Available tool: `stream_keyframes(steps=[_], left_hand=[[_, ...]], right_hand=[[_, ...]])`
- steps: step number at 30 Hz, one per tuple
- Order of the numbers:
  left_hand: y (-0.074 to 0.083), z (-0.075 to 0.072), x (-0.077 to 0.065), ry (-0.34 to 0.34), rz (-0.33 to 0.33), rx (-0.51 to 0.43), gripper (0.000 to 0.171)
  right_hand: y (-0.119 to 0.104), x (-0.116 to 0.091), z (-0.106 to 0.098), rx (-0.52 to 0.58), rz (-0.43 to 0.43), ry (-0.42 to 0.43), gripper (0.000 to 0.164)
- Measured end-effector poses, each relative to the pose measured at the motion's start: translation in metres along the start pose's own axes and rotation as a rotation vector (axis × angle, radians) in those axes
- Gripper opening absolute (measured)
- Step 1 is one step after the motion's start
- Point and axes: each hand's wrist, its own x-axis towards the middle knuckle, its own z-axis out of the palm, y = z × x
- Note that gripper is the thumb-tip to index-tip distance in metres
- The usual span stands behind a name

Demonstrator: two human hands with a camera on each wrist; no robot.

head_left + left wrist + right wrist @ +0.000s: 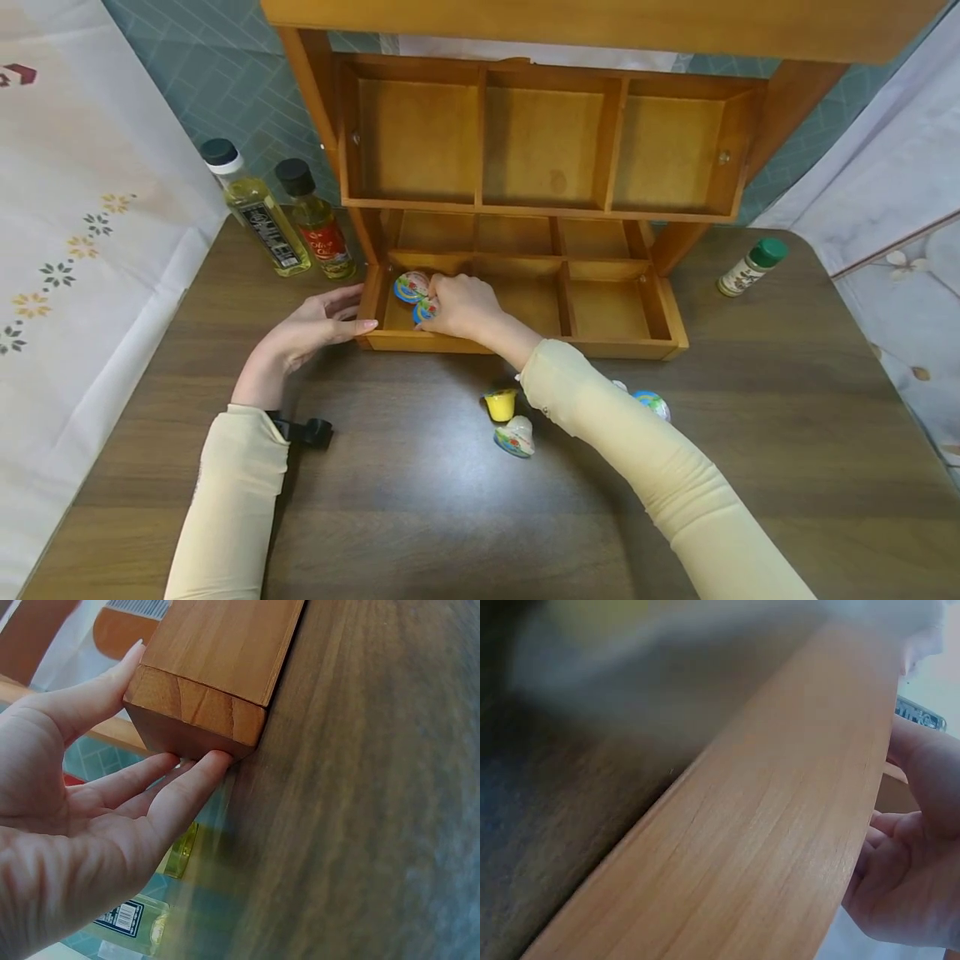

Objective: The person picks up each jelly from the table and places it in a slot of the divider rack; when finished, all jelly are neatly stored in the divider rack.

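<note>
My left hand [318, 327] holds the front left corner of the wooden rack [517, 340]; in the left wrist view, the thumb lies on one face of the corner and the fingertips [217, 759] touch another. Inside the lower left compartment, my right hand [465, 307] pinches a small jelly cup [424, 311] with a blue-edged printed lid. A second jelly cup [411, 287] lies beside it, lid up. The right fingers partly cover the held cup. On the table in front of the rack are a yellow jelly cup [499, 406] and a pale one [516, 437] tipped on its side.
Another jelly cup [652, 404] lies partly behind the right sleeve. Two oil bottles, one taller [266, 221] and one red-labelled [322, 229], stand left of the rack. A green-capped seasoning bottle [752, 267] is at the right. The upper shelf [547, 208] overhangs the lower compartments.
</note>
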Motion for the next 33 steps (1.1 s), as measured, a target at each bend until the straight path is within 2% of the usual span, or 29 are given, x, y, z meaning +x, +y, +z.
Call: stream_keyframes(steps=[12, 18, 22, 27, 33], left_hand=[[0.0, 0.001, 0.001, 0.008, -0.026, -0.01, 0.083], [0.001, 0.001, 0.0, 0.014, -0.03, 0.0, 0.083], [0.002, 0.002, 0.001, 0.013, -0.021, -0.016, 0.082], [0.002, 0.003, 0.001, 0.008, -0.022, -0.021, 0.082], [0.002, 0.002, 0.001, 0.004, -0.024, -0.022, 0.082]], right_hand=[[0.002, -0.006, 0.001, 0.059, -0.046, 0.011, 0.052], [0.003, -0.01, -0.001, 0.118, -0.102, 0.046, 0.047], [0.005, -0.016, -0.004, 0.133, -0.108, 0.048, 0.044], [0.007, -0.027, -0.01, 0.122, -0.102, 0.04, 0.053], [0.012, -0.046, -0.018, 0.132, -0.172, 0.078, 0.052]])
